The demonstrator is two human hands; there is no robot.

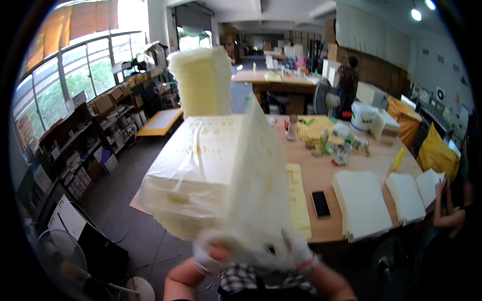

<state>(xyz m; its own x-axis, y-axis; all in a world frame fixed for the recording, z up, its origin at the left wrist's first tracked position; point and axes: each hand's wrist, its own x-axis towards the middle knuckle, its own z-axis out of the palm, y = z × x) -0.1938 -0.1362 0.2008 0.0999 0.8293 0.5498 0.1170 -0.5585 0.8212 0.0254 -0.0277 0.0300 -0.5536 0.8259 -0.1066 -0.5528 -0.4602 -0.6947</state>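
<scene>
Paper stack [221,175] is gripped at its lower edge by left hand [211,253] and right hand [301,251].

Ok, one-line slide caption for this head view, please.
Both gloved hands, left hand and right hand, lift a thick pale-yellow stack of paper sheets above a cluttered wooden worktable.

A thick sheaf of pale yellow paper sheets [256,185] is held upright in front of the camera, its lower edge gripped from both sides, blurred. Faint print appears to show on the facing side. It stands over the near left corner of the wooden bench [321,175].
</scene>
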